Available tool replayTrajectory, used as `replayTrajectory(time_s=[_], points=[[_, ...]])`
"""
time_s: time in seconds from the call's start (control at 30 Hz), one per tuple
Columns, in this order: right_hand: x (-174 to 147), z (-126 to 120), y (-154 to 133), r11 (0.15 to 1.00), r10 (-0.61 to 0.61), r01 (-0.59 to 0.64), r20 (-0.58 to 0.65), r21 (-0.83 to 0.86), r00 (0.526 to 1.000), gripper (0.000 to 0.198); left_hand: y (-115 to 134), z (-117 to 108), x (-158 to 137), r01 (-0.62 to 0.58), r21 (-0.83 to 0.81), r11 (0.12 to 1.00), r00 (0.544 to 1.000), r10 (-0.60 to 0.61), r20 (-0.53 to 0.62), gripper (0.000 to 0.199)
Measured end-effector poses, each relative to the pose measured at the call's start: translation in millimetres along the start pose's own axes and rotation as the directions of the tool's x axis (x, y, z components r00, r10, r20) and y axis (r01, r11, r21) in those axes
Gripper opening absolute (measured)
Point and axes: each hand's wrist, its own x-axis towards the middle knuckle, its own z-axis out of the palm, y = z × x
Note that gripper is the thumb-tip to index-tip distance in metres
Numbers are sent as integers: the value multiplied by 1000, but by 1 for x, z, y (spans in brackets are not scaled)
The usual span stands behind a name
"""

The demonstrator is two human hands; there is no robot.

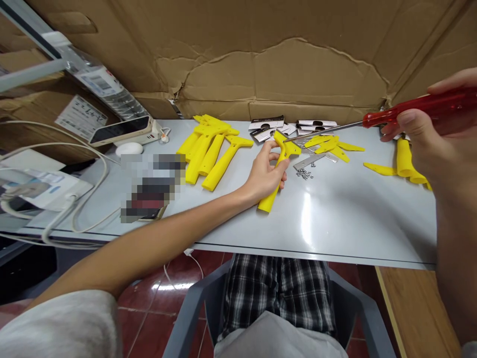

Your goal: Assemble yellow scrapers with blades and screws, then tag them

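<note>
My left hand is closed around a yellow plastic scraper handle, its wide head tilted up and away from me. In my right hand is a screwdriver with a red see-through handle. Its long shaft slants down to the left, and the tip meets the head of the scraper handle. Just right of that handle lie a pile of small screws, a flat metal blade and several yellow cover pieces.
Several yellow scraper handles are heaped left of my hands; more yellow handles lie at the right. Black-and-white packets sit along the cardboard wall. White cables, a phone and a blurred-out object occupy the left.
</note>
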Motion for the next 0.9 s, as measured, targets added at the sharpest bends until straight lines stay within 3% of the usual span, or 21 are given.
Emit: replayTrajectory(time_s=[0.1, 0.33, 0.47, 0.57, 0.7, 0.9], points=[[0, 5, -6, 986, -157, 154, 41, 65, 987, 34, 1, 0, 0, 5, -1, 1000, 1000, -5, -2, 31], [-1, 6, -13, 995, -66, 63, 34, 74, 997, 29, 2, 1, 0, 13, 12, 1000, 1000, -13, -5, 32], [-2, 10, -8, 989, -22, 22, 2, 146, 1000, 46, -1, 0, 0, -6, 13, 1000, 1000, 6, -2, 31], [-1, 8, -3, 995, -78, 79, -13, 56, 997, 56, -2, 0, 1, -7, 15, 1000, 1000, 7, -3, 32], [-1, -1, -3, 985, -160, 163, 46, -51, 986, 51, -2, -1, 0, -14, 30, 999, 1000, 13, 27, 33], [-3, -2, -12, 996, -87, 88, 64, -17, 994, 40, -1, -2, -1, -12, 41, 999, 999, 10, 41, 32]])
